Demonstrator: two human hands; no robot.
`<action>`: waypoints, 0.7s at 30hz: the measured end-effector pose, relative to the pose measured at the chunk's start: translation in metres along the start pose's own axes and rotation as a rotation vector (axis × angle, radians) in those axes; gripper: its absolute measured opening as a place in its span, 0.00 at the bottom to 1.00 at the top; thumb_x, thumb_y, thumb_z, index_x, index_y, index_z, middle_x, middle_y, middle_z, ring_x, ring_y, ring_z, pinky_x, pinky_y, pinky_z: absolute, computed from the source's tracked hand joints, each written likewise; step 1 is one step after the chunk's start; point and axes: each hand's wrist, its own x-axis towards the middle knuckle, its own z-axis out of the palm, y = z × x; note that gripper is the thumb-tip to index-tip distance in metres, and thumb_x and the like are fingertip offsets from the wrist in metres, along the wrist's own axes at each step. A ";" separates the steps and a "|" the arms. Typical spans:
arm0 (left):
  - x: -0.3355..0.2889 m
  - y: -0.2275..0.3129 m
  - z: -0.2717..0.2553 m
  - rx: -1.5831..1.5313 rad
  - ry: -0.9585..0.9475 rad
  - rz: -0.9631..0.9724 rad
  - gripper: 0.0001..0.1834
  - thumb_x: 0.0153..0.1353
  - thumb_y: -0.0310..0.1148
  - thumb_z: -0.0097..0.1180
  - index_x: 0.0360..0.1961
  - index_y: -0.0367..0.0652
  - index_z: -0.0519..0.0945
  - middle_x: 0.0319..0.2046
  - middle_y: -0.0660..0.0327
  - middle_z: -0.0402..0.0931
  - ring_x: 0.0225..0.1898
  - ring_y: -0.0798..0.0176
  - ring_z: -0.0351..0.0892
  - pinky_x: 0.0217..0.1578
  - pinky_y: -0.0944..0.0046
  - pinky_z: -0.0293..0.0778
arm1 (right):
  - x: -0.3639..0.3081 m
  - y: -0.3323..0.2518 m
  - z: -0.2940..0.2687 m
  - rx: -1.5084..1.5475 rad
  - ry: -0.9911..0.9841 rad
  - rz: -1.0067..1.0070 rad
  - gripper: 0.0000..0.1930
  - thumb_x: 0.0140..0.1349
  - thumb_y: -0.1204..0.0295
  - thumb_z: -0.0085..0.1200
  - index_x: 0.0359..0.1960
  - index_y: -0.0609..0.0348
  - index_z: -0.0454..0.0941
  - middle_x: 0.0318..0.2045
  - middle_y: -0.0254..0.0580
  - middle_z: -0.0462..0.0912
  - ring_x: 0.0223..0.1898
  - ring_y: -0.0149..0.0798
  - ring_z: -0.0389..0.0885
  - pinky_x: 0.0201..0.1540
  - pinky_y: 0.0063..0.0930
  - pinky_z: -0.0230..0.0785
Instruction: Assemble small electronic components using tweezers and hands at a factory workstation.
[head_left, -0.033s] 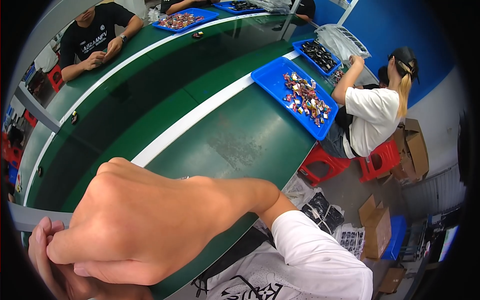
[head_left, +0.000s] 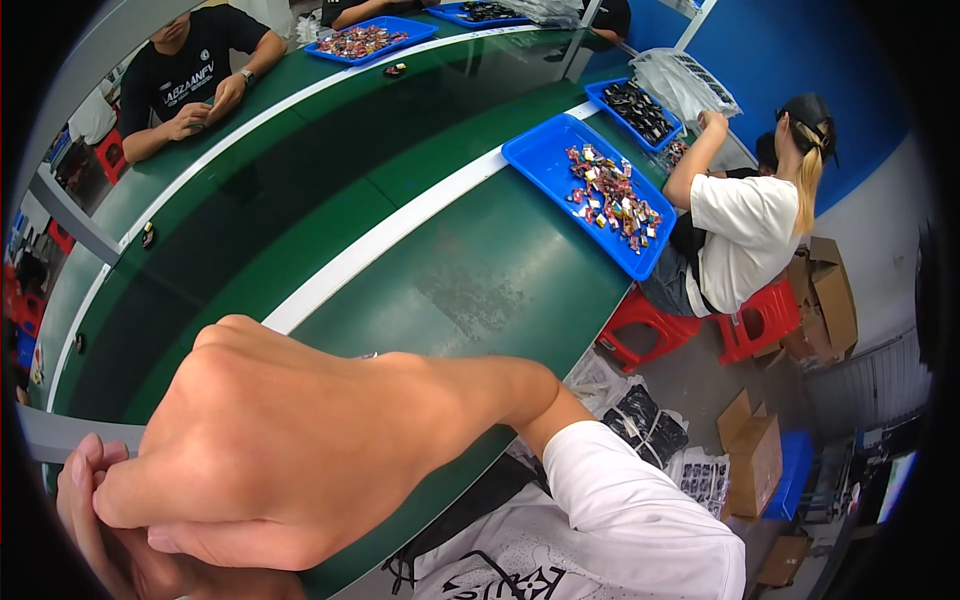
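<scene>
Close in front of me, my right hand [head_left: 240,440] fills the lower left, its back turned toward me and its fingers curled closed. Beneath and to the left of it, my left hand [head_left: 90,510] shows only curved fingers and part of the palm, meeting the right hand's fingertips. The two hands touch. Whatever lies between the fingers is hidden behind the right hand. Under my right forearm lies the green worktable [head_left: 440,290]. Just past my right wrist a bit of something small and shiny [head_left: 370,355] peeks out.
A blue tray [head_left: 535,155] of small colourful packets stands right of centre, a smaller blue tray [head_left: 600,95] of black pieces behind it. Small dark items [head_left: 148,235] ride the dark green belt [head_left: 330,190]. Co-workers sit across and at right. Red stools [head_left: 650,330] and cartons [head_left: 750,450] stand on the floor.
</scene>
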 end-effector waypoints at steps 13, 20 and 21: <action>0.003 0.004 0.001 0.030 -0.005 -0.048 0.15 0.65 0.10 0.53 0.52 0.20 0.80 0.49 0.39 0.84 0.48 0.48 0.87 0.49 0.58 0.86 | 0.002 0.001 -0.001 -0.005 -0.007 0.005 0.06 0.52 0.73 0.60 0.31 0.59 0.83 0.13 0.47 0.76 0.17 0.54 0.76 0.22 0.45 0.63; 0.004 0.002 0.001 0.019 -0.014 -0.021 0.15 0.65 0.10 0.53 0.52 0.20 0.80 0.49 0.40 0.84 0.48 0.48 0.87 0.49 0.57 0.86 | 0.002 0.001 -0.004 -0.021 -0.033 0.006 0.06 0.52 0.73 0.59 0.31 0.59 0.84 0.13 0.47 0.76 0.17 0.54 0.76 0.22 0.45 0.62; 0.004 0.000 -0.001 0.042 -0.026 -0.007 0.15 0.65 0.11 0.53 0.52 0.21 0.80 0.49 0.39 0.84 0.48 0.47 0.87 0.49 0.57 0.86 | 0.003 0.001 -0.005 -0.023 -0.033 0.006 0.06 0.52 0.73 0.59 0.31 0.59 0.84 0.13 0.47 0.75 0.17 0.54 0.75 0.21 0.45 0.61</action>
